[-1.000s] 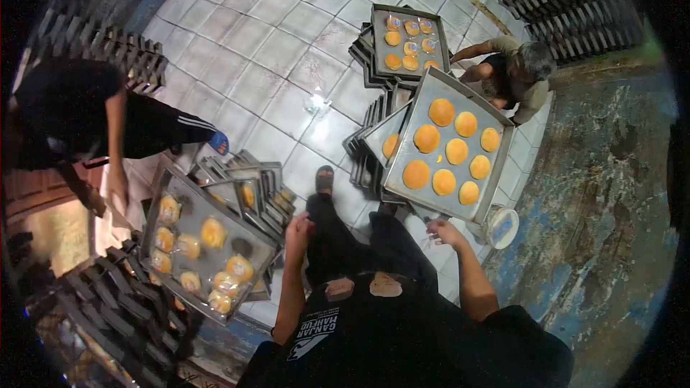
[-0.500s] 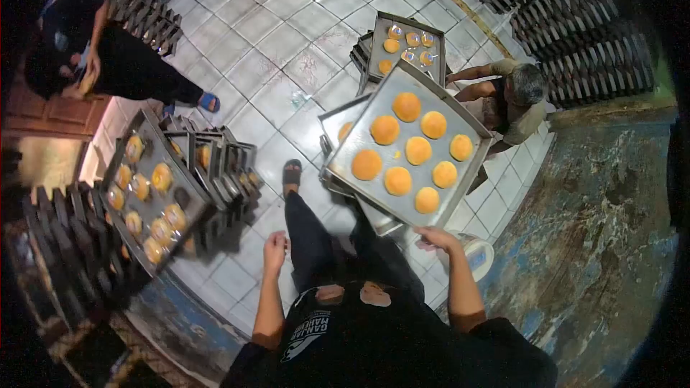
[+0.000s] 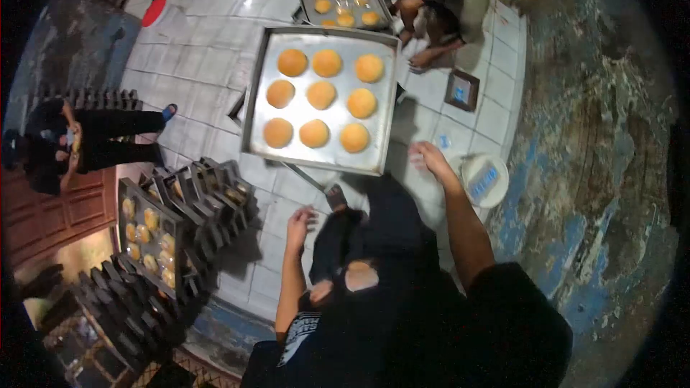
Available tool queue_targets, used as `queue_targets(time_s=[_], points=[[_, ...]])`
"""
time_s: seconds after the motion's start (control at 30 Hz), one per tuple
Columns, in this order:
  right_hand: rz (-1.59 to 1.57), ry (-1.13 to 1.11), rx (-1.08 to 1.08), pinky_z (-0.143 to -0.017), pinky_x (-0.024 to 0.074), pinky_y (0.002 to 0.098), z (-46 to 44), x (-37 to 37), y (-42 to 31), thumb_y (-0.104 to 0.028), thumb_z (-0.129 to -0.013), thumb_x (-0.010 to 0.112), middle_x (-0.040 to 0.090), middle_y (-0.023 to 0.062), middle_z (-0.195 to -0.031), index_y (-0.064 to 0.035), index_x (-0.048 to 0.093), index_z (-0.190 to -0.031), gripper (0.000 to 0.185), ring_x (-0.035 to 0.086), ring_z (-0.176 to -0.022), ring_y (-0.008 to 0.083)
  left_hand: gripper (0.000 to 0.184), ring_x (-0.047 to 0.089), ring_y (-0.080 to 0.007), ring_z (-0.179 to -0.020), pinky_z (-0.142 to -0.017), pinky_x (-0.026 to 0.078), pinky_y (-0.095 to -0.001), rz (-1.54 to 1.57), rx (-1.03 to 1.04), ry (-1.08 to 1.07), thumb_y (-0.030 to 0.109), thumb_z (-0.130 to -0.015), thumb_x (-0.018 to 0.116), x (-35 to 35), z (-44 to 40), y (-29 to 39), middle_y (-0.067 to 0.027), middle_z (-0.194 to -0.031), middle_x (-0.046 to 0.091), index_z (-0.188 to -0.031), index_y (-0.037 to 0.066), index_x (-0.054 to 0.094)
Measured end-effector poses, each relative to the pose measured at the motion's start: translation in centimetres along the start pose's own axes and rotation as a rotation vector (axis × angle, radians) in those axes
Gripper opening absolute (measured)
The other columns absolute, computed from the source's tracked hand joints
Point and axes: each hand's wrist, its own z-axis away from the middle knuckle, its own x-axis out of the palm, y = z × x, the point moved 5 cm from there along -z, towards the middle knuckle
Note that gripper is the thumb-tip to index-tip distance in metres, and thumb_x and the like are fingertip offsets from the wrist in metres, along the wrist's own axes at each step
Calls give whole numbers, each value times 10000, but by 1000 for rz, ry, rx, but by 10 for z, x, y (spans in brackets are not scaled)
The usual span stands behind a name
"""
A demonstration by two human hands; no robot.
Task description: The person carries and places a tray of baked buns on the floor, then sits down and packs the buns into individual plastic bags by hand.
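In front of me, a square metal baking tray (image 3: 338, 152) sits on a stack and carries several round golden buns (image 3: 320, 95) in rows. My right hand (image 3: 429, 159) hovers to the right of the tray's near corner, fingers stretched out and apart from it, holding nothing. Lower and to the left, my left hand (image 3: 301, 224) hangs below the tray's near edge; its loosely bent fingers are apart and empty. Most of what supports the tray is hidden beneath it.
Behind it stands another tray (image 3: 305, 11) with partly wrapped buns, beside a crouching person (image 3: 438, 7). A white bucket (image 3: 496, 197) holding a blue-printed packet stands right. Stacked trays (image 3: 176, 244) with wrapped buns lie left, near another person (image 3: 100, 118). A weathered wall (image 3: 596, 172) borders the right.
My view has turned, so the bun tray appears squarer and farther left. My right hand, earlier at the tray's near corner, is now apart from it. My left hand remains empty.
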Motion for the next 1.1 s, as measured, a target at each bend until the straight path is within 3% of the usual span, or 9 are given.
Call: queue_targets(time_s=[0.17, 0.37, 0.43, 0.53, 0.73, 0.87, 0.97, 1.03, 1.1], points=[[-315, -66, 33, -874, 563, 365, -25, -84, -24, -417, -1103, 479, 708, 118, -1258, -70, 591, -1346, 438, 705, -1051, 216, 379, 705, -201, -975, -837, 553, -349, 38, -2, 43, 282, -1064, 520, 88, 31, -1, -96, -1132, 749, -1369, 82, 627], [-32, -211, 120, -935, 540, 360, -77, -177, -70, -436, -1099, 504, 722, 105, -1263, -74, 604, -1333, 443, 679, -1114, 204, 429, 712, -240, -1038, -879, 550, -423, 79, -141, 332, 369, -1055, 548, 166, 34, -58, -100, -1168, 753, -1386, 108, 624], [156, -323, 94, -935, 544, 364, -87, -201, -93, -419, -1091, 510, 728, 99, -1253, -78, 603, -1328, 425, 686, -1102, 201, 397, 713, -229, -995, -831, 553, -398, 60, -177, 298, 339, -1069, 533, 212, 54, -60, -102, -1134, 751, -1364, 90, 628], [121, -356, 89, -932, 548, 357, -103, -231, -113, -404, -1090, 506, 728, 100, -1257, -75, 602, -1327, 417, 692, -1090, 199, 407, 715, -198, -956, -725, 540, -334, -71, -166, 225, 326, -1064, 561, 266, 69, -46, -80, -1103, 750, -1368, 63, 617], [138, -337, 147, -924, 556, 360, -143, -246, -111, -386, -1077, 528, 729, 94, -1258, -99, 601, -1334, 392, 700, -1078, 203, 416, 698, -170, -950, -804, 541, -350, 22, -163, 331, 316, -1082, 548, 309, 103, -39, -60, -1122, 749, -1433, 95, 582], [111, -424, 36, -893, 564, 351, -146, -203, -132, -386, -1041, 616, 729, 71, -1256, -120, 577, -1368, 424, 709, -1052, 182, 439, 701, -199, -950, -796, 555, -370, 92, -128, 464, 304, -1060, 560, 308, 118, -42, -107, -1121, 751, -1420, 56, 592], [342, -472, -216, -853, 588, 382, -127, -154, -146, -390, -1001, 688, 715, 131, -1245, -107, 517, -1432, 543, 712, -1007, 212, 435, 702, -198, -945, -783, 558, -376, 139, -116, 516, 313, -1062, 565, 316, 130, -59, -103, -1119, 751, -1414, 60, 598], [543, -448, -615, -955, 565, 432, -117, -118, -167, -388, -979, 710, 688, 184, -1294, -114, 455, -1512, 652, 705, -1059, 279, 418, 704, -203, -941, -756, 559, -382, 158, -142, 545, 325, -1061, 570, 324, 137, -73, -96, -1120, 751, -1390, 70, 607], [624, -500, -715, -1001, 542, 439, -130, -80, -163, -389, -976, 713, 672, 209, -1322, -116, 447, -1529, 672, 694, -1106, 303, 425, 705, -207, -940, -757, 560, -385, 219, -147, 589, 338, -1059, 574, 331, 151, -92, -97, -1128, 751, -1387, 71, 605]])
